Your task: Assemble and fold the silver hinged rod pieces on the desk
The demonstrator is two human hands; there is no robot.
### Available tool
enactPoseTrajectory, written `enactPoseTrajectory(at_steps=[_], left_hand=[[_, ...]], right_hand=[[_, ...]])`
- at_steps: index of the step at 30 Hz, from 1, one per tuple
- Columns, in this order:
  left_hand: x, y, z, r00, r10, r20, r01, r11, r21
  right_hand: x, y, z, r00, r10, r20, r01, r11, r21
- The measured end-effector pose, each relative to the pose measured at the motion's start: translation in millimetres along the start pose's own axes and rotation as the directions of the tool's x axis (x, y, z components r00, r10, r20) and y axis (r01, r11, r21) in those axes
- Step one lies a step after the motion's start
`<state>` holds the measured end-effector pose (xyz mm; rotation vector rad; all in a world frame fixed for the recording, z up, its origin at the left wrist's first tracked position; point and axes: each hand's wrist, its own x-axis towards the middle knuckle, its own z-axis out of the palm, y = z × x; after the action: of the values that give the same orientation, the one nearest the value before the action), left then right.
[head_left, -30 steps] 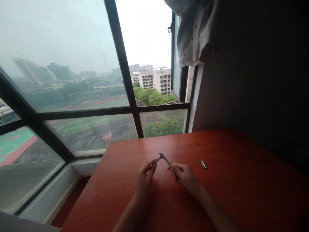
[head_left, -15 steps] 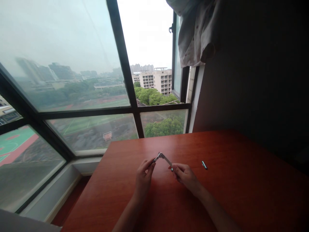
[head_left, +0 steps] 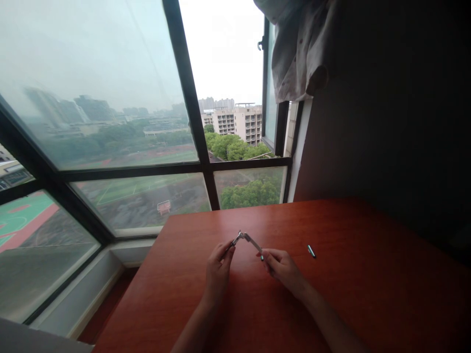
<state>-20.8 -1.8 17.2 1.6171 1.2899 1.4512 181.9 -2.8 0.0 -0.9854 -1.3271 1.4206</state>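
Reddish-brown, smooth and faintly glossy, the surface [head_left: 368, 260] seen from the head camera runs from the person's forearms to a far edge below the window frame [head_left: 206, 169]. Over its middle, nearer the far edge than the bottom of the view, the two hands hold slim metallic pieces. The left hand [head_left: 219, 272] has its thumb and forefinger pinched on a narrow piece with a silver tip [head_left: 237, 239], which slants up and to the right, toward the far edge. The right hand [head_left: 281, 267] has its fingers closed on a flat silver bar [head_left: 253, 242] slanting up and to the left. The key relation is at the peak of this inverted V: the tip and the bar's far end come together in front of the fingers, roughly midway between the hands. Whether they touch, interlock or belong to one jointed thing, I cannot tell at this size. Off to the right, a small shiny teal-and-silver piece [head_left: 311, 251] lies on the surface, apart from both hands and nearer the right one; its long axis slants from the far left toward the near right.
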Motion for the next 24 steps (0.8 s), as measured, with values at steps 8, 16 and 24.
enactPoseTrajectory(at_steps=[8,16,24], left_hand=[[-0.4,-1.1,1.8,1.0,-0.03,0.008,0.03,1.0,0.006],[-0.8,0.0,2.6,0.99,-0.132,0.046,0.134,0.99,-0.043],[-1.6,-2.0,6.3,0.971,-0.211,0.116,0.226,0.964,-0.14]], right_hand=[[0.8,2.0,-2.2,0.999,-0.022,-0.041,0.019,0.997,-0.069],[-0.4,-4.1,-7.3,0.975,-0.203,-0.093,0.158,0.921,-0.357],[0.0,-5.9,-7.3,0.961,-0.258,-0.099,0.193,0.884,-0.426]])
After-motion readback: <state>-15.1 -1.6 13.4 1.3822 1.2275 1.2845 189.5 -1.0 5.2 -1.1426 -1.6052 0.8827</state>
